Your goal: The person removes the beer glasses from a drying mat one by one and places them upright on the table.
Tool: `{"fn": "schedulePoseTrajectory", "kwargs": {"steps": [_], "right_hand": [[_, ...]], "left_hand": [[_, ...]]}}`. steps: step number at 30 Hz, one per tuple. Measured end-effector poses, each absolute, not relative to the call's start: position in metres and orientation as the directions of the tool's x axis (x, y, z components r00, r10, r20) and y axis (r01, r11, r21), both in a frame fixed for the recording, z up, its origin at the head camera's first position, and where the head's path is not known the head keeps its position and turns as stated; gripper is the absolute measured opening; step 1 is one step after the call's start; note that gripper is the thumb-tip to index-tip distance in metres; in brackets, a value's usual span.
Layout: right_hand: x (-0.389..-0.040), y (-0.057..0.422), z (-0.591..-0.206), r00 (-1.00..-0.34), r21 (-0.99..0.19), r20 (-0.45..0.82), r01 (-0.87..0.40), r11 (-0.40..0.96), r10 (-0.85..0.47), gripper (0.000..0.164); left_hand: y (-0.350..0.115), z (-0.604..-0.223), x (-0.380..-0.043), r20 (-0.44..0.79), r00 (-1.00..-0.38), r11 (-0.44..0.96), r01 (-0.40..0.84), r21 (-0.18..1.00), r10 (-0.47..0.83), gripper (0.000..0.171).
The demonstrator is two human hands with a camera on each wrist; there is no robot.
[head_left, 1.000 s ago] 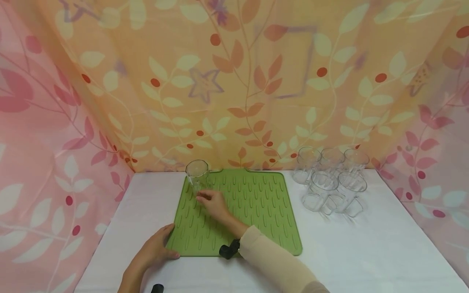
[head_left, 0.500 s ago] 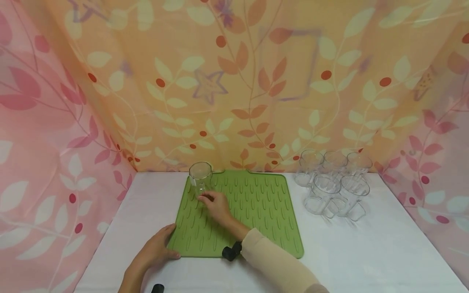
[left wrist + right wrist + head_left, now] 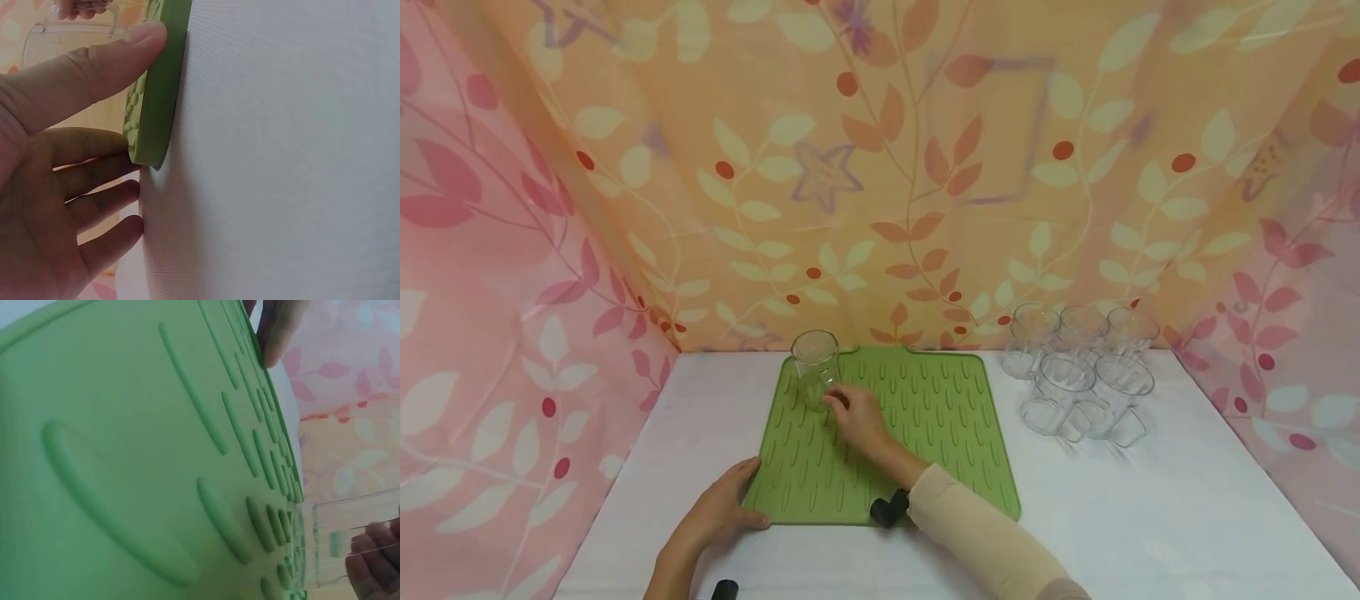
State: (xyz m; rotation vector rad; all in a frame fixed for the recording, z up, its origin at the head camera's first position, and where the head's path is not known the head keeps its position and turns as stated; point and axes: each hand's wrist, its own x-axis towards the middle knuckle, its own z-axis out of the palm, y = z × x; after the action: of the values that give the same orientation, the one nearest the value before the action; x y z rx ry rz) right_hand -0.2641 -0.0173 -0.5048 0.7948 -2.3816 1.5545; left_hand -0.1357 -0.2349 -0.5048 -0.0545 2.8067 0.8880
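A clear glass mug [image 3: 816,360] is at the far left part of the green ridged mat [image 3: 917,442]. My right hand [image 3: 861,423] pinches the mug's handle between thumb and fingers. In the right wrist view, the mug [image 3: 328,515] has its base down at the mat's surface, and several fingers of the right hand [image 3: 377,556] are curled at the handle. My left hand [image 3: 721,507] rests at the mat's near left corner. The left wrist view shows its thumb [image 3: 94,78] lying along the mat's front edge, while its extended fingers touch the side edge and the white tablecloth.
Several more clear glass mugs [image 3: 1078,375] stand grouped on the white tablecloth [image 3: 1112,517], right of the mat. Patterned cloth walls [image 3: 880,208] close in the back and both sides. A black camera mount [image 3: 891,508] sits at my right wrist.
My right hand has shifted a little to the right, carrying the mug's handle round with it; the mug sits slightly further right on the mat. The left hand stays put.
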Motion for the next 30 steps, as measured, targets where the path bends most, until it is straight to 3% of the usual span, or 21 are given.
{"fn": "schedulePoseTrajectory", "kwargs": {"steps": [11,21,30], "right_hand": [[-0.266,-0.006,-0.495,-0.837,-0.693,0.502,-0.54,0.478,-0.218,0.012],[-0.269,-0.002,-0.498,-0.829,-0.681,0.531,-0.542,0.493,-0.178,0.01],[-0.269,0.012,-0.498,-0.782,-0.628,0.582,-0.605,0.49,-0.22,0.008]], "left_hand": [[-0.235,-0.504,-0.138,-0.195,-0.98,0.819,-0.086,0.567,0.032,0.102],[-0.235,-0.504,-0.136,-0.202,-0.979,0.817,-0.095,0.568,0.027,0.103],[-0.236,-0.505,-0.135,-0.193,-0.981,0.809,-0.089,0.582,0.03,0.102]]}}
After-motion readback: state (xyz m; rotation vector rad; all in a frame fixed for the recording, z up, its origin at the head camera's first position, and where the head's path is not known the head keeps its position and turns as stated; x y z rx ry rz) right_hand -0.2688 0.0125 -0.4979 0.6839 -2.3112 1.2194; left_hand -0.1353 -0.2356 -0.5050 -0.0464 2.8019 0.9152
